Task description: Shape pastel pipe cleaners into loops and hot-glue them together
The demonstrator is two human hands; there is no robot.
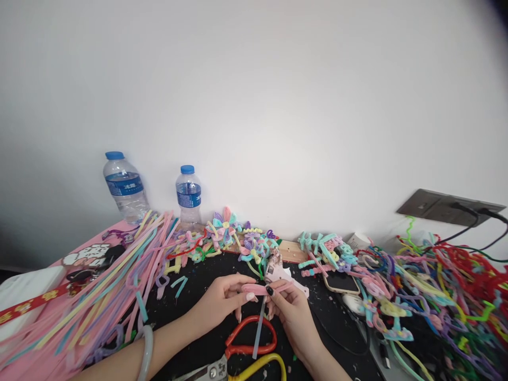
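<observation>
Head view: a pink fuzzy strip [256,289] lies left to right above the black mat [333,346], rounded end leftward. Left hand [220,299] and right hand [293,312] pinch it, wrists angled inward (scissors [251,350] lie nearer).

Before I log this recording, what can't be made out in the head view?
All in the head view:
- Scissors: blade tips, cut off by the bottom edge.
- Pink pipe-cleaner piece: the part behind the right hand's thumb.
- Glue gun: part of its body, behind the right hand.
- Red patterned strip: its outer end, cut off by the left edge.
- Bottle labels: fine print, too small.
</observation>
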